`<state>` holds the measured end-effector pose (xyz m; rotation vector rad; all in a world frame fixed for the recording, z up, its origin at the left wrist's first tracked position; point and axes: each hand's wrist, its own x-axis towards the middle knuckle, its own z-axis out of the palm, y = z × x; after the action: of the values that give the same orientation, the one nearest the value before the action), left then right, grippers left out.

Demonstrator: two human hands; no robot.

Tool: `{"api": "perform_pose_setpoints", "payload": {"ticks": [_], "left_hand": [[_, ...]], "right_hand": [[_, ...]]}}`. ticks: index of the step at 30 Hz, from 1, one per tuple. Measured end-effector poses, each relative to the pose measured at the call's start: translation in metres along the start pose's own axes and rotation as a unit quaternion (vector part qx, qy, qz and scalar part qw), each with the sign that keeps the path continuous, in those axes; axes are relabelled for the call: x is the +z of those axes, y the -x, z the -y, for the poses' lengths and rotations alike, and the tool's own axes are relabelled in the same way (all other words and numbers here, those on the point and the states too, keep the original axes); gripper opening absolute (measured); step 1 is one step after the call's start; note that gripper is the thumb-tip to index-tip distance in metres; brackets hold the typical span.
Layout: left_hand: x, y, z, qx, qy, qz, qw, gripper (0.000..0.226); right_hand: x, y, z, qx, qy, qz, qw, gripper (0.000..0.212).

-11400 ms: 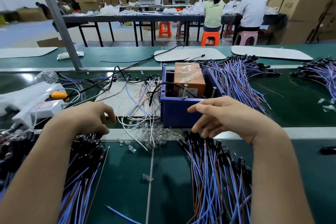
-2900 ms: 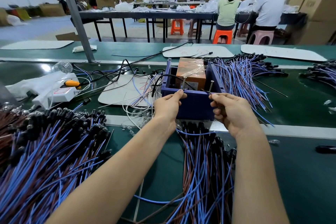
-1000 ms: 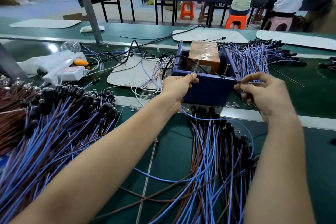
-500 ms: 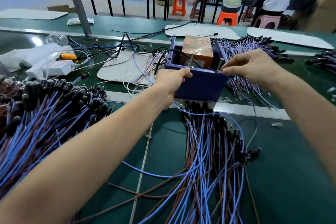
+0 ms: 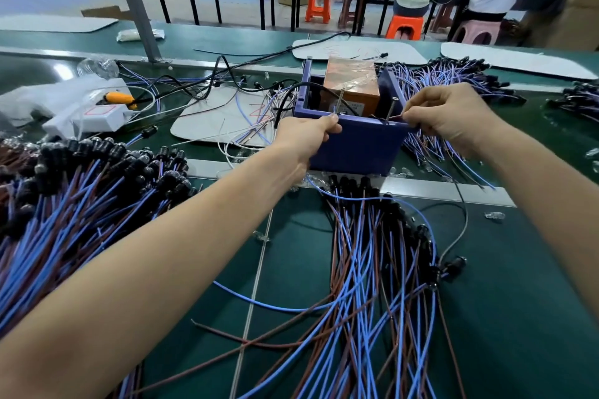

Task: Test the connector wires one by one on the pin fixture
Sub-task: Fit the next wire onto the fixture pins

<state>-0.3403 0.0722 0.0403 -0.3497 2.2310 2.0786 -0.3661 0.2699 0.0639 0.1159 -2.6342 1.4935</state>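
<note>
The pin fixture is a blue box (image 5: 359,147) with two upright metal pins, a left pin (image 5: 340,100) and a right pin (image 5: 392,107), and an orange block (image 5: 351,81) inside. My left hand (image 5: 304,136) pinches a blue wire end at the box's front rim, at the left pin's base. My right hand (image 5: 450,113) pinches a thin wire end against the right pin. The blue wire (image 5: 372,199) loops down to a black connector (image 5: 453,267) on the green table. A bundle of blue and brown connector wires (image 5: 366,262) lies below the box.
A large pile of wires with black connectors (image 5: 74,191) fills the left. More wires (image 5: 453,81) lie behind the box on the right. A white power strip (image 5: 94,113) and tangled cables sit at the left rear. Two people sit at a far table.
My right hand has come down and closer to the right pin since half a second ago. My left hand stays at the left pin. The view has shifted slightly.
</note>
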Motion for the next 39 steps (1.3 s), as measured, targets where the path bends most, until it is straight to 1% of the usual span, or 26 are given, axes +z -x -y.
{"api": "perform_pose_setpoints", "payload": {"ticks": [15, 20, 28, 33, 36, 39], "left_hand": [[-0.0007, -0.0017, 0.0011, -0.001, -0.005, 0.003, 1.0, 0.022], [-0.001, -0.0014, 0.0013, 0.0, -0.01, 0.002, 1.0, 0.023], [-0.001, 0.0001, 0.0003, -0.004, -0.009, 0.005, 1.0, 0.022], [-0.0002, 0.0016, -0.0001, -0.004, -0.01, 0.007, 1.0, 0.022], [-0.0004, 0.0017, 0.0, -0.007, -0.011, 0.007, 1.0, 0.023], [-0.0006, 0.0021, -0.0001, -0.008, -0.011, 0.008, 1.0, 0.024]], "right_hand": [[-0.0006, 0.0039, 0.0015, -0.054, 0.058, 0.016, 0.997, 0.022], [-0.0027, 0.0071, 0.0019, -0.053, 0.036, 0.038, 0.997, 0.023], [0.0015, 0.005, 0.0007, -0.061, 0.055, 0.008, 0.997, 0.023], [0.0013, 0.0046, -0.0007, -0.066, 0.055, 0.012, 0.996, 0.022], [0.0009, 0.0031, -0.0015, -0.075, 0.074, 0.011, 0.994, 0.022], [0.0012, 0.0026, -0.0033, -0.092, 0.106, -0.005, 0.99, 0.021]]}}
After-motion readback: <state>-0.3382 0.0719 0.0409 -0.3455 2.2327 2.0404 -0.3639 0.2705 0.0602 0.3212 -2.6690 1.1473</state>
